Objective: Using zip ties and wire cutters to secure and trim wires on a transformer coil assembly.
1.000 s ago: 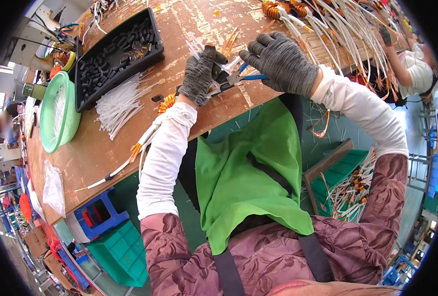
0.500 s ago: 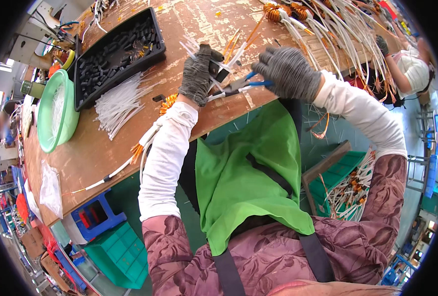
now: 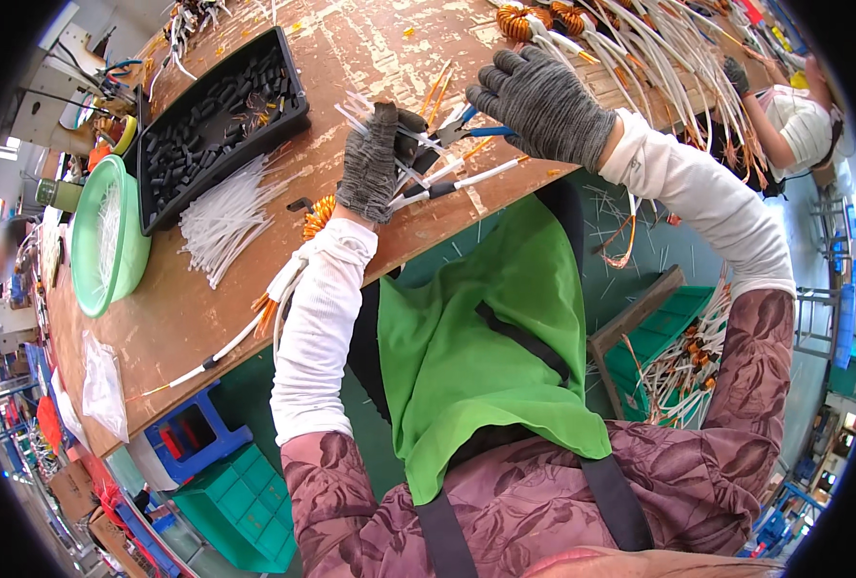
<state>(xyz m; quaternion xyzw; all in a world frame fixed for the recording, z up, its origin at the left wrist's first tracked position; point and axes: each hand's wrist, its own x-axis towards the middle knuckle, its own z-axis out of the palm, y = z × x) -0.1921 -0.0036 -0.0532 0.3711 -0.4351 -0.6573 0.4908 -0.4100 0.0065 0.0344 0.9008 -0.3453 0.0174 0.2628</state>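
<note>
My left hand, in a grey knit glove, is closed around a bundle of white-sleeved wires with black tubes on it. Thin white cable ties stick out past its fingers. In my gloved right hand is a pair of blue-handled cutting pliers, its jaws close to the bundle beside my left fingers. A white lead with a black sleeve runs right along the table edge. By my left wrist lies a copper-wound ring coil, its white leads trailing under my forearm.
Left on the table are a black tray of short black tubes, loose cable ties and a green basin. Several wired coils lie far right, near another person. A green crate of coils stands below right.
My right hand has moved the pliers away from the table edge, with the jaws nearer the left fingers. More of the black-sleeved lead shows now. The whole view has shifted slightly.
</note>
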